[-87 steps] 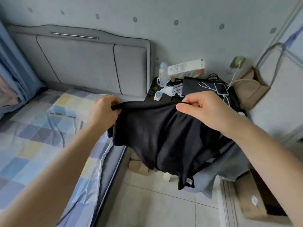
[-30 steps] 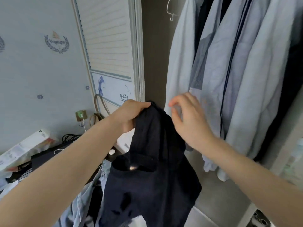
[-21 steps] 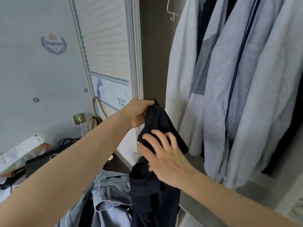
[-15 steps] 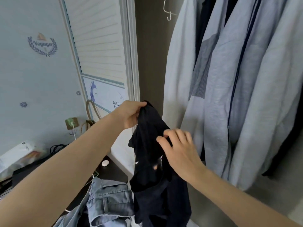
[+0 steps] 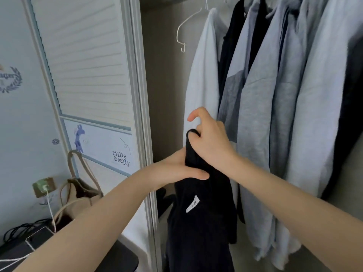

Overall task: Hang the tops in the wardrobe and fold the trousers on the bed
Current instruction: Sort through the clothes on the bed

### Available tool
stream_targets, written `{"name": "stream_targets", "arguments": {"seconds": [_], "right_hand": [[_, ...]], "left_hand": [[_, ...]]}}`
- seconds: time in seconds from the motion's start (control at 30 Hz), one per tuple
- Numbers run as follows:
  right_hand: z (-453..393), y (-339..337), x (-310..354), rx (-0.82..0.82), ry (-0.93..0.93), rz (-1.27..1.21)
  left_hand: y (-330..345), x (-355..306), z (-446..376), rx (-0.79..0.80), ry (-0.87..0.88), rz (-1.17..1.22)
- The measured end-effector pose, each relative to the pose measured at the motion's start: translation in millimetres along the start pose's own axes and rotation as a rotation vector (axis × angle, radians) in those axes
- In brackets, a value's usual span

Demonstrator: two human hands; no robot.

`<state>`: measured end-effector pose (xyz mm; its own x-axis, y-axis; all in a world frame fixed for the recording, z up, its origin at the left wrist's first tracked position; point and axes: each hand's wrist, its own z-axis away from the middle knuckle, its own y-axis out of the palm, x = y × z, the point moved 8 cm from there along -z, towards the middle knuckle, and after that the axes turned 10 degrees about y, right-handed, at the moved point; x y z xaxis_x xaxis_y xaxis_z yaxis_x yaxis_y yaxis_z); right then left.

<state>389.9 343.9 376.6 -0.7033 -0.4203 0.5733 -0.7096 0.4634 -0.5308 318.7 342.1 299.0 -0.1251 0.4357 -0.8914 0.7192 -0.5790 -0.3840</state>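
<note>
1. Black top (image 5: 198,222): hangs at the centre of view, in front of the open wardrobe, white label facing out.
2. Left hand (image 5: 180,167): grips the top's upper part from 9 o'clock.
3. Right hand (image 5: 210,142): clutches the top's uppermost edge from 3 o'clock, index finger raised.
4. Empty white hanger (image 5: 183,30): at 12 o'clock.
5. Hung pale shirts (image 5: 275,114): at 2 o'clock.
6. Beige bag (image 5: 78,195): at 8 o'clock.

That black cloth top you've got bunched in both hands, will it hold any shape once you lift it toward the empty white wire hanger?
Probably not. The black cloth top droops limply below the left hand and right hand, so it looks floppy. It seems light, since both hands hold it bunched. It may slide on the white wire hanger, which looks thin and smooth.
</note>
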Motion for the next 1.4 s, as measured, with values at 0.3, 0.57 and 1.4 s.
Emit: {"name": "stream_targets", "arguments": {"seconds": [0.3, 0.57, 1.4], "right_hand": [[-39, 4, 22, 0.283, 0.095, 0.042], [-78, -27, -40, 0.145, 0.529, -0.045], [-57, 17, -76, 0.174, 0.881, -0.772]], "left_hand": [[-73, 15, -5, -0.336, -0.017, -0.401], [-109, 75, 31, 0.364, -0.622, -1.088], [-208, 50, 35, -0.394, -0.240, 0.507]]}}
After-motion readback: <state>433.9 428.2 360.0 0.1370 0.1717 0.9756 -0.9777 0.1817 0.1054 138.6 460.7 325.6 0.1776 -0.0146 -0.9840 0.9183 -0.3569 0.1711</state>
